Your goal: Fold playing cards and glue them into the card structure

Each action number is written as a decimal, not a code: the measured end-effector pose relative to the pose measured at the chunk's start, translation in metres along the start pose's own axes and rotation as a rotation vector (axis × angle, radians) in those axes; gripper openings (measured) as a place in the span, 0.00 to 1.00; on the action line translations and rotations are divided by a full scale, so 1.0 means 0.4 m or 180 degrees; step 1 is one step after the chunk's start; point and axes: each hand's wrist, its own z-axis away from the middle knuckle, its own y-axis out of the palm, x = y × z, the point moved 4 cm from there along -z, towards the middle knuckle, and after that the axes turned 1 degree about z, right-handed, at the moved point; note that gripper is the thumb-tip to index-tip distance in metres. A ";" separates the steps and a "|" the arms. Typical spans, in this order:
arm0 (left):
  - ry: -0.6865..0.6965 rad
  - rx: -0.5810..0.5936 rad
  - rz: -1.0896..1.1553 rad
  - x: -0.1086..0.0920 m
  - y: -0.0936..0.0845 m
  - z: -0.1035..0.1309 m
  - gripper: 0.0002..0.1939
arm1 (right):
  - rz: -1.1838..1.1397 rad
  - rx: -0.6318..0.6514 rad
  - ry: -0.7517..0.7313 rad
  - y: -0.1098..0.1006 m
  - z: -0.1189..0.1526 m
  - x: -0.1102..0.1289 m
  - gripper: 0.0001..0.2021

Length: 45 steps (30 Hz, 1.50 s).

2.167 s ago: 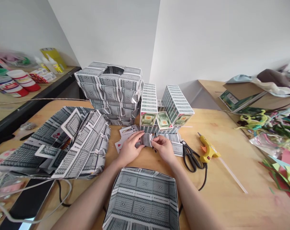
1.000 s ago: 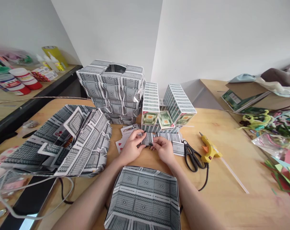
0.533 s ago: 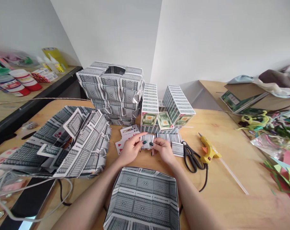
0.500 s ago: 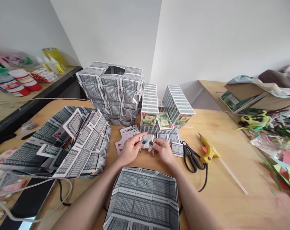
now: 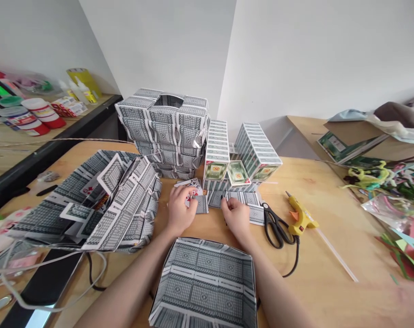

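Note:
My left hand is closed, its fingertips at the loose face-up playing cards, with a small patterned card piece against it on the table. Curled beside the row of folded card pieces is my right hand; what its fingers hold, if anything, is hidden. Between my forearms sits an open box made of patterned cards. Black-handled scissors lie just right of my right hand.
A tall woven card structure and stacked card packs stand behind. Left is a floppy card construction. A yellow glue gun with a clear stick lies right, near colourful scraps and a cardboard box.
My hands have moved apart. The card piece they held together now lies beside my left hand, which has shifted onto the loose cards. The view has shifted slightly.

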 end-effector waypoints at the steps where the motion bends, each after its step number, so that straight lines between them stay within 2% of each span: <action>1: 0.0044 0.0111 -0.0216 -0.004 0.004 0.002 0.15 | 0.0036 -0.0018 0.0013 0.001 0.000 -0.001 0.22; 5: -0.0101 0.0487 -0.0892 -0.005 0.017 0.014 0.27 | -0.0107 -0.0085 0.0194 -0.003 -0.001 -0.006 0.22; 8: -0.0024 0.0643 -0.0968 -0.006 0.025 0.019 0.29 | -0.0215 -0.0130 0.0296 -0.010 0.001 -0.004 0.21; 10: 0.0031 0.0609 -0.0877 -0.005 0.028 0.018 0.27 | -0.0271 -0.0127 0.0243 -0.013 0.004 0.001 0.20; 12: 0.0047 0.0489 -0.0716 -0.002 0.026 0.012 0.25 | -0.0360 0.0020 -0.0012 -0.011 0.008 0.013 0.17; 16: 0.0051 0.0135 -0.0317 0.001 0.008 0.002 0.20 | -0.0597 0.0762 -0.1043 0.008 0.018 0.049 0.09; 18: -0.0034 0.0047 -0.0366 0.003 -0.001 0.002 0.19 | -0.0591 0.0971 -0.1375 0.015 0.021 0.057 0.10; 21: -0.0270 0.0208 -0.0803 0.006 -0.001 0.007 0.19 | -0.0304 0.1098 -0.1535 0.022 0.022 0.056 0.14; 24: -0.0357 0.0502 -0.1189 0.005 0.013 0.014 0.23 | 0.0075 0.1274 -0.1655 0.026 0.028 0.061 0.12; 27: -0.0334 0.0595 -0.1387 0.003 0.021 0.015 0.25 | 0.0323 0.1254 -0.1714 0.024 0.033 0.068 0.10; 34: -0.0405 0.0491 -0.1466 0.012 0.018 0.013 0.17 | 0.0678 0.1039 -0.1652 0.026 0.034 0.061 0.09; 42: -0.0391 0.0273 -0.1354 0.018 0.016 0.009 0.10 | 0.0625 0.0905 -0.1511 0.032 0.032 0.050 0.10; 45: -0.0266 0.0079 -0.1142 0.016 0.007 0.004 0.06 | 0.0444 0.0850 -0.1439 0.031 0.030 0.048 0.10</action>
